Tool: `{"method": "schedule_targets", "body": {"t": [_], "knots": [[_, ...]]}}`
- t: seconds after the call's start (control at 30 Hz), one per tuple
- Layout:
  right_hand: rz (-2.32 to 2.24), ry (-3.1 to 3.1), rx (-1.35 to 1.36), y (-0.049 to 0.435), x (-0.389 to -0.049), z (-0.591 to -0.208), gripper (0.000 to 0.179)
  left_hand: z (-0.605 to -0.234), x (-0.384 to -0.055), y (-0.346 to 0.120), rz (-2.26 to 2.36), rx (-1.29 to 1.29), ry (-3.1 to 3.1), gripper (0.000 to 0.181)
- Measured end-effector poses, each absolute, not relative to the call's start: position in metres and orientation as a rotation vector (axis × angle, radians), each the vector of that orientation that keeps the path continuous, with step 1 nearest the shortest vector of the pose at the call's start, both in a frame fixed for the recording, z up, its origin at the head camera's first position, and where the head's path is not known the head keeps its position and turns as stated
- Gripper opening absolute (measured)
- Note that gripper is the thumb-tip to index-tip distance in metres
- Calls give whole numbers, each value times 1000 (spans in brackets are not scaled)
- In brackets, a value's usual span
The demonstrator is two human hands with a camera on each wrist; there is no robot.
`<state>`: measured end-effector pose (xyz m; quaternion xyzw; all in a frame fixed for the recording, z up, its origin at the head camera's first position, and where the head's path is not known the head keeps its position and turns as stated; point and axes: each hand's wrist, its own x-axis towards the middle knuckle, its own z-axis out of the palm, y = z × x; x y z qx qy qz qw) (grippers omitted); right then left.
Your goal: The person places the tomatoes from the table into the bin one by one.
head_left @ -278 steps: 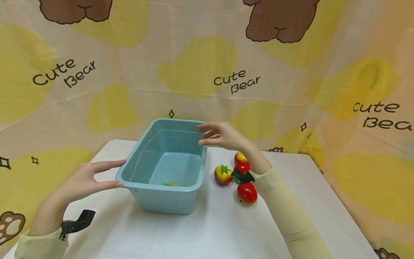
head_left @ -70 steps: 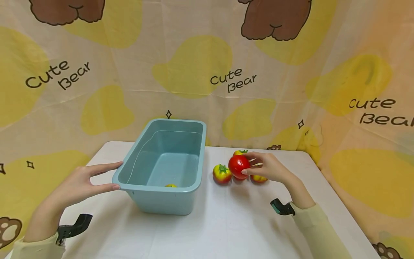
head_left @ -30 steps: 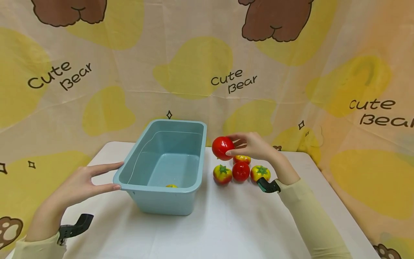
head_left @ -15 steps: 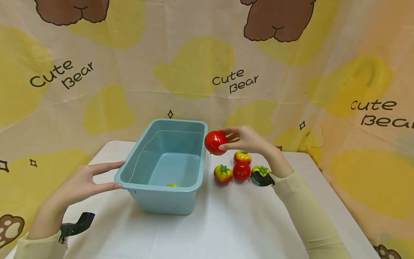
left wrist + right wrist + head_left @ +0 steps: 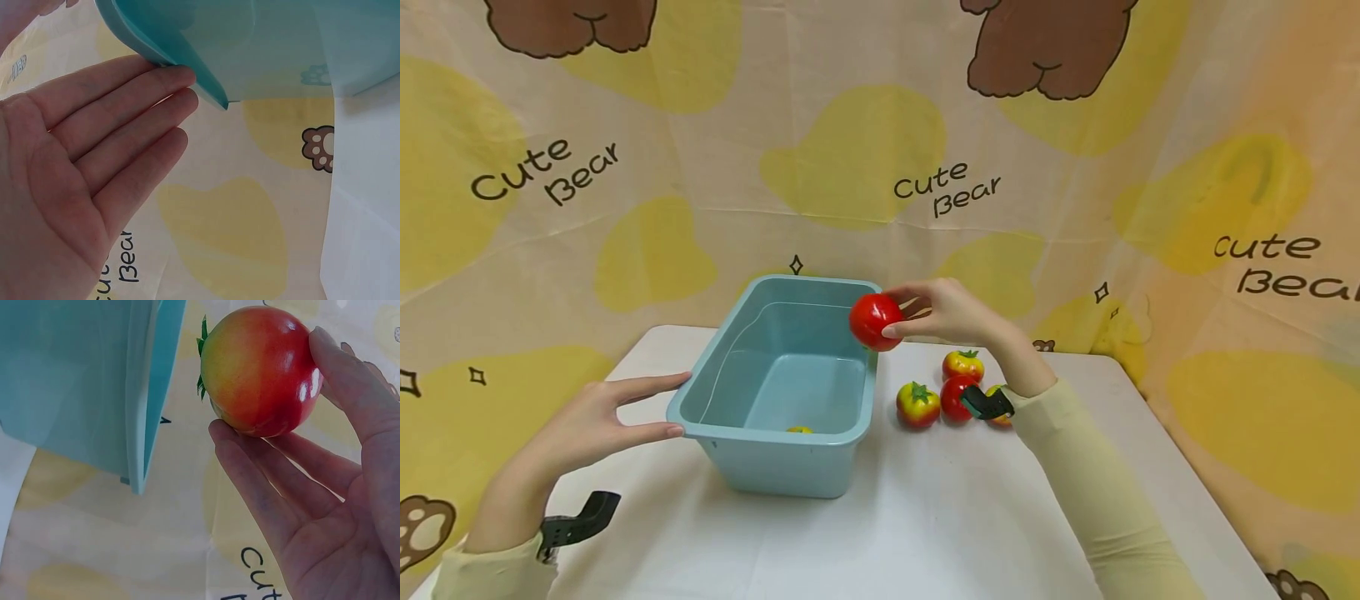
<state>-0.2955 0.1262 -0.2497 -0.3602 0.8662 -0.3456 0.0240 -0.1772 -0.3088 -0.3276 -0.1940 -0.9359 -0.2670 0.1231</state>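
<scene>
My right hand [image 5: 946, 310] pinches a shiny red tomato [image 5: 876, 322] between thumb and fingertips, raised at the right rim of a light-blue plastic bin [image 5: 775, 462]. In the right wrist view, the tomato [image 5: 262, 372] shows a yellowish side and green leaves facing the bin wall [image 5: 69, 381]. At the bin's near left corner, my left hand [image 5: 587, 425] touches the rim with thumb and fingers stretched out. The left wrist view shows straight fingers of the left hand [image 5: 94, 131] against the rim. A bit of something yellow [image 5: 799, 430] peeks over the near wall inside the bin.
Right of the bin, a yellow-red tomato [image 5: 918, 405], a red one [image 5: 955, 398] and another yellow-red tomato [image 5: 962, 365] lie on the white table [image 5: 925, 525]. One more tomato [image 5: 1000, 408] is partly hidden by the right wrist strap. A printed cloth [image 5: 850, 150] hangs behind.
Seconds ago my right hand was empty over the bin's right rim. It then gripped the tomato among the others and has lifted it leftward to the rim. My left hand stays put.
</scene>
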Motion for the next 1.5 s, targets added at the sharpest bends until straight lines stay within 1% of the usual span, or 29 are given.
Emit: {"method": "schedule_targets", "body": {"t": [0.3,0.53,1.0,1.27,1.5], "knots": [[-1084,2667,-1082,112,-302,-247,54,-327,-177,-308,-775,-558,-2738,60],[-1094,2655,-1101,101,-309,-245,50,-326,-175,-307,-767,-544,-2748,60],[-990,2711,-1113,85,-321,-245,53,-327,-176,-307,-776,-559,-2735,60],[-1000,2706,-1121,78,-327,-248,51,-327,-176,-308,-764,-553,-2736,60],[-1044,2668,-1177,76,-330,-250,44,-327,-176,-308,-759,-535,-2757,59]]}}
